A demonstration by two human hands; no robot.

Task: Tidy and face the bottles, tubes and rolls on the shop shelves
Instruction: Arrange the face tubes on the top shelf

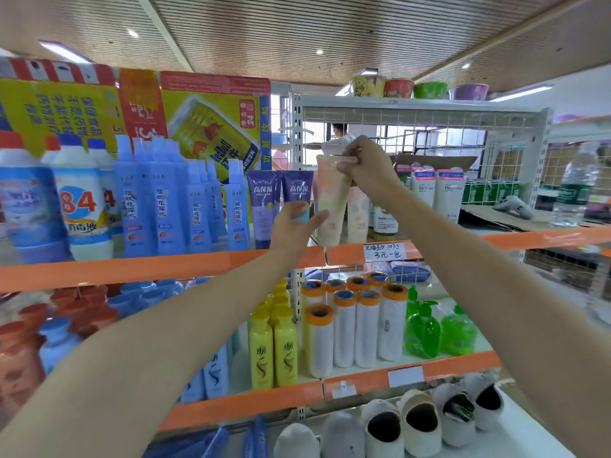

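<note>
while the shelf (198, 266) edge sits under both wrists, the pale tube (332, 200) stands upright, the right hand (367, 163) pinching its top crimp and the left hand (297, 223) cupping its lower body beside a purple tube (299, 190); a careless nudge could topple that neighbour, or the crimp could slip.

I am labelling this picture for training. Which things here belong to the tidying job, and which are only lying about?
Job: pale tube pinched by right hand; purple tubes beside left hand; blue bottles; rolls; yellow bottles.
Lying about: water bottle, cardboard, bowls, shoes.
</note>
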